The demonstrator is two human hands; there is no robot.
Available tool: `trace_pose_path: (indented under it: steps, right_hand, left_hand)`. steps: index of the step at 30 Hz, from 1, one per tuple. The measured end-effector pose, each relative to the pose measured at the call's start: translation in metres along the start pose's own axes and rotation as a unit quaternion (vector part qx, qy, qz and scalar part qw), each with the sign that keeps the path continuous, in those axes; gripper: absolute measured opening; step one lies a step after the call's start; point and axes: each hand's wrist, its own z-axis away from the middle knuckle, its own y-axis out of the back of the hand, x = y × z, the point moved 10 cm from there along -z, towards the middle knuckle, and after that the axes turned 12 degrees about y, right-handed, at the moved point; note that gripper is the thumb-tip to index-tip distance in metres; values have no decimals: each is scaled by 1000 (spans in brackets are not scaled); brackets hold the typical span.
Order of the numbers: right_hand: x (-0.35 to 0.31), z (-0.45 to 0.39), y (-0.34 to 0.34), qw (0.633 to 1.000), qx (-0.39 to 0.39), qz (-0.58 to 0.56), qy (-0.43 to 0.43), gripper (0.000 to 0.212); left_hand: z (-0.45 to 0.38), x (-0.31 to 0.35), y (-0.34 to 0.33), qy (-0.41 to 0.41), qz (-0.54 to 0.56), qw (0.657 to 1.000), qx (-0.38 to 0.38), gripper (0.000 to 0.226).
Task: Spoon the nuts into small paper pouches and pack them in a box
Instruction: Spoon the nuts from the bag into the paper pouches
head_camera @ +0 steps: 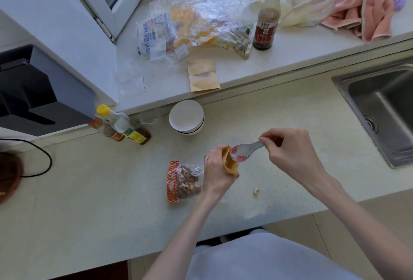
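- the left hand (215,173) is wrapped around a small brown paper pouch (230,163), holding it upright on the bench (89,201) with its mouth open to the right.
- the right hand (288,152) pinches the handle of a metal spoon (243,151); the spoon's bowl sits at the pouch's mouth with a few reddish bits in it.
- just left of the left hand lies a clear bag of mixed nuts (184,181) with an orange edge, flat on the bench.
- one loose cashew (256,191) lies on the bench, near and to the right of the pouch.
- far from the hands, on the raised ledge, flat empty paper pouches (203,76) lie beside crumpled plastic bags (194,25) and a dark sauce bottle (267,18).
- a white bowl (186,117) sits below the ledge; the steel sink (384,105) is at far right.
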Motion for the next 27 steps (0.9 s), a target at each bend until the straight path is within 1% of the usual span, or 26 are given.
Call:
trace_pose_path:
  steps: [2, 6, 9, 12, 16, 19, 20, 22, 24, 25, 27]
  right_hand:
    - [1, -2, 2, 1000, 22, 2, 16, 11]
    - [16, -6, 0, 998, 56, 5, 17, 13]
    - [41, -6, -15, 996, 50, -71, -26, 18]
    - [66, -2, -31, 986, 57, -132, -83, 23]
    - [82, 5, -57, 978, 49, -168, -111, 25]
    - [101, 18, -90, 966, 2, -211, -149, 28]
    - [109, 25, -100, 966, -15, -206, -159, 30]
    - [125, 39, -119, 974, -70, -146, -157, 31]
    - [139, 57, -141, 977, -158, -67, -130, 29]
    - [147, 67, -150, 972, -200, -35, -119, 26]
    - [165, 87, -165, 957, -269, 17, -110, 12]
  left_hand:
    - [0, 1, 0, -7, 6, 1000, 0, 43]
    - [0, -9, -4, 17, 12, 999, -24, 50]
    - [0, -27, -7, 50, 11, 998, -42, 62]
    - [3, -45, -10, 71, -3, 997, -42, 59]
    - [10, -65, -14, 88, -17, 995, -52, 55]
    - [14, -77, -16, 101, -28, 993, -56, 53]
    - [15, -80, -16, 102, -27, 993, -55, 51]
    - [17, -84, -18, 99, -28, 993, -56, 50]
    - [20, -88, -21, 98, -38, 992, -63, 53]
    - [21, -91, -22, 99, -43, 992, -66, 54]
    - [22, -94, -24, 99, -49, 992, -66, 56]
